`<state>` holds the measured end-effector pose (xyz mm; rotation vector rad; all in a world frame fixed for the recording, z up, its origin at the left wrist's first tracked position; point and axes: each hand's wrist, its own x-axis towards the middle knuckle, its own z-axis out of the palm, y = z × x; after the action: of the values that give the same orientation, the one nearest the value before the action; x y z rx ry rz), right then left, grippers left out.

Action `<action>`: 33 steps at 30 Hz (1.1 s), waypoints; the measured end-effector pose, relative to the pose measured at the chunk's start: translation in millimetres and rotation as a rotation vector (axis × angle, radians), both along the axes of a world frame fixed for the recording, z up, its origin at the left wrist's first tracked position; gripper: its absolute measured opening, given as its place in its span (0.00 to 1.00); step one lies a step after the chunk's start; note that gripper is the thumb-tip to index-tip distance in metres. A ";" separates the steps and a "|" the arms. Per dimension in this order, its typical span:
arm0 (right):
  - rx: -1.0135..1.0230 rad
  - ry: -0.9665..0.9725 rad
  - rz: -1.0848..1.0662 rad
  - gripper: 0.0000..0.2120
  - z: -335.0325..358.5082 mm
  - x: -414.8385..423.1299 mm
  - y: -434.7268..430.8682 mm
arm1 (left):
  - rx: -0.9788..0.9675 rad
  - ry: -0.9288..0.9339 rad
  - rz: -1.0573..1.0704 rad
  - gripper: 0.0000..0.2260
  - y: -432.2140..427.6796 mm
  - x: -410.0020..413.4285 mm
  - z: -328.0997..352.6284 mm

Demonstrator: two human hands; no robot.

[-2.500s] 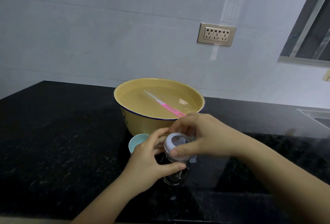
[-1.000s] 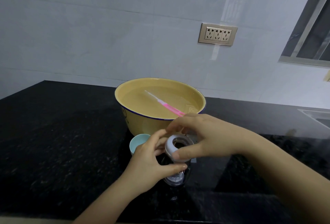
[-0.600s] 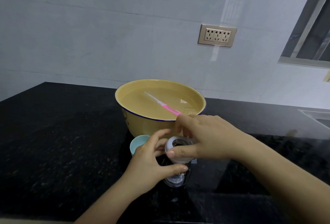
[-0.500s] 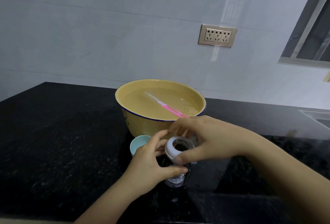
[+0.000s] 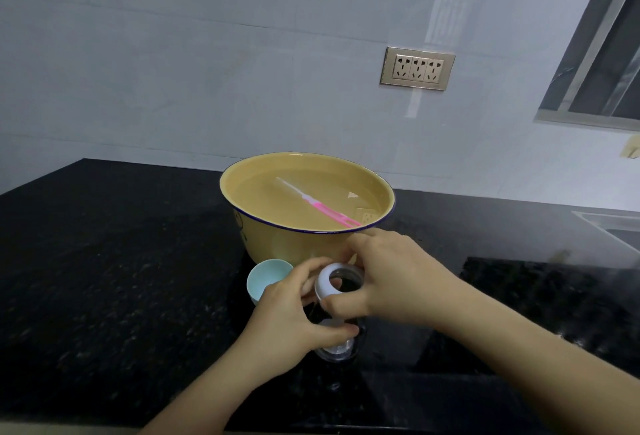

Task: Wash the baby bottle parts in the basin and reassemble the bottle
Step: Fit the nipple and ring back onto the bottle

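Clear baby bottle (image 5: 337, 348) stands on the black speckled surface (image 5: 121, 278), just in front of the yellow enamel basin (image 5: 277, 244), slightly right of the basin's centre. Left hand (image 5: 291, 323): grip curled round the bottle body, thumb across the near side, fingers round the far side. Right hand (image 5: 394, 282): grip pinched on the white screw ring (image 5: 322, 290) at the bottle mouth, thumb on the near edge, fingers over the far edge. The ring's hole shows dark. Cannot tell whether the ring is seated on the thread. The basin holds water and has a dark blue rim line. A pink-handled brush (image 5: 325, 211) lies in the water, its pink end at the basin's near-right rim and its pale end toward the basin's middle. A pale blue cap (image 5: 265, 280), open side up, sits on the surface just in front of the basin, left of centre. A three-gang socket plate (image 5: 417, 68) is on the wall behind the basin, to the right.
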<state>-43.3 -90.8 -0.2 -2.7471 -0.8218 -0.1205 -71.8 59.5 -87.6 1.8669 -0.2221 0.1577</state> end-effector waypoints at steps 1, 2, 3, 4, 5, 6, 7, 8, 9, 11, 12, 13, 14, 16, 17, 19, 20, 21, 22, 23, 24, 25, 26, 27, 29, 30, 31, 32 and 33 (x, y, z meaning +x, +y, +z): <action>0.011 -0.015 -0.003 0.21 -3.1 -0.7 0.0 | -0.002 0.003 -0.002 0.33 0.3 0.3 0.2; 0.020 -0.030 0.005 0.21 -6.2 -1.3 -0.5 | -0.004 0.004 -0.004 0.34 0.2 0.2 0.9; 0.030 -0.046 0.019 0.21 -9.7 -1.4 -0.9 | -0.006 0.002 -0.008 0.34 -0.2 -0.3 1.9; 0.040 -0.067 0.031 0.21 -13.5 -1.5 -1.3 | -0.006 -0.005 -0.014 0.34 -1.1 -1.1 2.9; 0.047 -0.086 0.037 0.22 -17.2 -1.2 -1.4 | -0.003 -0.015 -0.017 0.34 -2.3 -1.6 3.5; 0.051 -0.096 0.036 0.23 -20.8 -1.1 -1.3 | 0.003 -0.025 -0.016 0.35 -3.5 -2.0 3.7; 0.055 -0.099 0.033 0.25 -24.3 -1.6 -0.9 | 0.012 -0.031 -0.015 0.36 -4.0 -3.1 3.9; 0.064 -0.104 0.035 0.25 -28.0 -1.6 -0.6 | 0.017 -0.032 -0.017 0.37 -4.3 -3.4 4.0; 0.079 -0.117 0.046 0.24 -31.1 -1.7 -0.6 | 0.020 -0.030 -0.021 0.38 -4.0 -4.2 4.1; 0.122 -0.150 0.073 0.20 -35.5 -1.1 -1.9 | 0.005 -0.021 -0.036 0.39 -3.5 -5.0 3.4; 0.153 -0.155 0.079 0.18 -37.3 -0.7 -3.4 | -0.007 -0.015 -0.043 0.39 -3.6 -6.0 2.9; 0.197 -0.147 0.074 0.17 -39.3 -0.7 -5.5 | -0.014 -0.012 -0.047 0.39 -3.8 -7.2 2.6; 0.264 -0.124 0.056 0.17 -41.1 -0.9 -8.4 | -0.014 -0.018 -0.049 0.38 -4.3 -7.9 1.7; 0.483 -0.053 -0.004 0.17 -44.5 -2.3 -15.1 | -0.008 -0.053 -0.064 0.33 -5.3 -8.3 -0.2; 0.607 -0.021 -0.035 0.17 -46.7 -3.0 -18.7 | -0.008 -0.068 -0.069 0.31 -6.3 -9.1 0.0; 0.819 0.020 -0.088 0.16 -52.3 -3.5 -22.9 | -0.043 -0.091 -0.055 0.31 -8.6 -10.5 1.8; 0.909 0.040 -0.113 0.17 -55.8 -3.6 -23.5 | -0.083 -0.107 -0.036 0.31 -10.2 -10.9 2.1; 0.998 0.063 -0.135 0.17 -59.7 -4.1 -23.2 | -0.132 -0.123 -0.008 0.31 -12.4 -12.1 2.7; 1.084 0.089 -0.155 0.18 -64.3 -3.9 -21.8 | -0.188 -0.131 0.025 0.31 -14.9 -13.3 3.4; 1.160 0.119 -0.174 0.19 -68.5 -4.0 -19.6 | -0.247 -0.130 0.052 0.30 -17.6 -14.3 4.3; 1.215 0.148 -0.198 0.21 -73.2 -3.0 -16.8 | -0.308 -0.122 0.063 0.29 -20.4 -14.4 4.1; 1.252 0.181 -0.216 0.23 -76.7 -2.1 -13.3 | -0.365 -0.110 0.064 0.28 -23.0 -13.9 3.3; 1.276 0.221 -0.227 0.24 -80.0 -1.1 -9.6 | -0.404 -0.097 0.066 0.28 -24.9 -13.6 3.1; 1.302 0.273 -0.224 0.25 -82.3 -0.7 -5.9 | -0.414 -0.097 0.073 0.27 -25.7 -13.3 3.8; 1.341 0.364 -0.172 0.27 -85.8 -0.3 -0.1 | -0.357 -0.131 0.098 0.25 -24.4 -12.0 6.5; 1.343 0.390 -0.144 0.26 -87.3 -0.1 2.3 | -0.313 -0.150 0.109 0.25 -22.6 -11.7 8.1; 1.342 0.412 -0.123 0.24 -88.4 -0.2 4.5 | -0.268 -0.166 0.118 0.25 -20.2 -11.5 10.1; 1.347 0.435 -0.110 0.23 -89.9 0.3 6.4 | -0.225 -0.180 0.127 0.25 -18.0 -10.8 11.6; 1.359 0.458 -0.105 0.21 -90.5 0.5 8.1 | -0.180 -0.191 0.138 0.24 -15.7 -10.2 13.4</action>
<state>-42.8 -82.7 -90.7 -1.4243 -0.2480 -0.0334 -82.0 43.9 -74.2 1.6877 -0.2028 0.4378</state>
